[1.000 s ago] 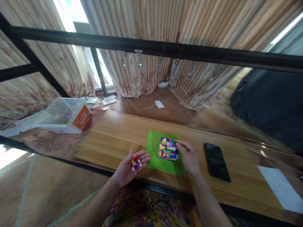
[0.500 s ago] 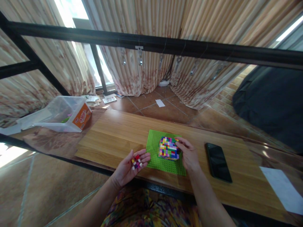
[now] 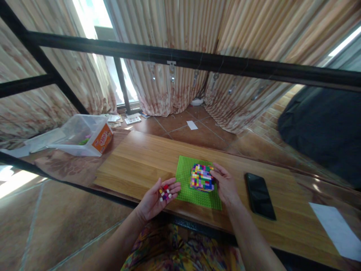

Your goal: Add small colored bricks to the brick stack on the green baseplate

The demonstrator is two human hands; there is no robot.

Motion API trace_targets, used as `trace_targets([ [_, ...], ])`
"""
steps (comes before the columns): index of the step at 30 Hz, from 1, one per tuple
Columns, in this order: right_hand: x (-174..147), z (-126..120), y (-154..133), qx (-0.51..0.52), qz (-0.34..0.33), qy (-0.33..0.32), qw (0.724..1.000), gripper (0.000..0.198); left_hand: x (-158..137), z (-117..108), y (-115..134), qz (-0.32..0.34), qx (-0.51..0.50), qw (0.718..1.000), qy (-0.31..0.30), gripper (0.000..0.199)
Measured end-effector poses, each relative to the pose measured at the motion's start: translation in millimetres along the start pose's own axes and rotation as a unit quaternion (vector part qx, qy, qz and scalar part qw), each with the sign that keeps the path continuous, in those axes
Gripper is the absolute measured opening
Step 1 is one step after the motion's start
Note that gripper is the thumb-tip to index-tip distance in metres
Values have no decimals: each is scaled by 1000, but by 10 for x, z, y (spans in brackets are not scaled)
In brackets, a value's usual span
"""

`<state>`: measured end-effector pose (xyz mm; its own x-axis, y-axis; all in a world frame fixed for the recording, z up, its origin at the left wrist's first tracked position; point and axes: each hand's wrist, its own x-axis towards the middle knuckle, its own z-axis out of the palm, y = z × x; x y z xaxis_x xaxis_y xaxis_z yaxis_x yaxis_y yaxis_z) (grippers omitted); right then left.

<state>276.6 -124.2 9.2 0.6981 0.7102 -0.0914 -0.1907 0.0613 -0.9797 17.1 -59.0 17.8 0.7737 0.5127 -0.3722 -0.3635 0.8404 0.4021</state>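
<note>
Cupped, the left hand [image 3: 156, 196] cradles loose bricks [image 3: 164, 193]; right hand [image 3: 225, 184], fingertips pressed together, touches the block stack [image 3: 201, 177] beside it—push each brick squarely down.

A: What's behind the wooden table [image 3: 141, 162]?
B: Striped beige curtains [image 3: 180, 56] reaching a brown tiled floor [image 3: 194, 135], with a black bar [image 3: 197, 60] across them.
A: Any light?
B: Daylight through the window [image 3: 93, 19] at the upper left, and a bright patch lower left.
</note>
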Motion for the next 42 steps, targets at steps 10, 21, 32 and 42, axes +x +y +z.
trace_targets([
  [10,-627,470,-333,-323,-256,-67,909,24,30,-42,-33,-1,-38,999,-23,51],
  [21,-940,1107,-82,-475,-290,-275,784,21,42,-111,-60,-10,-71,997,-21,49],
  [32,-910,1173,-64,-492,-278,-224,794,22,13,-56,-46,3,-63,998,-16,44],
  [42,-699,380,-594,-339,-147,-55,928,29,9,-42,-16,-5,-29,999,-25,52],
])
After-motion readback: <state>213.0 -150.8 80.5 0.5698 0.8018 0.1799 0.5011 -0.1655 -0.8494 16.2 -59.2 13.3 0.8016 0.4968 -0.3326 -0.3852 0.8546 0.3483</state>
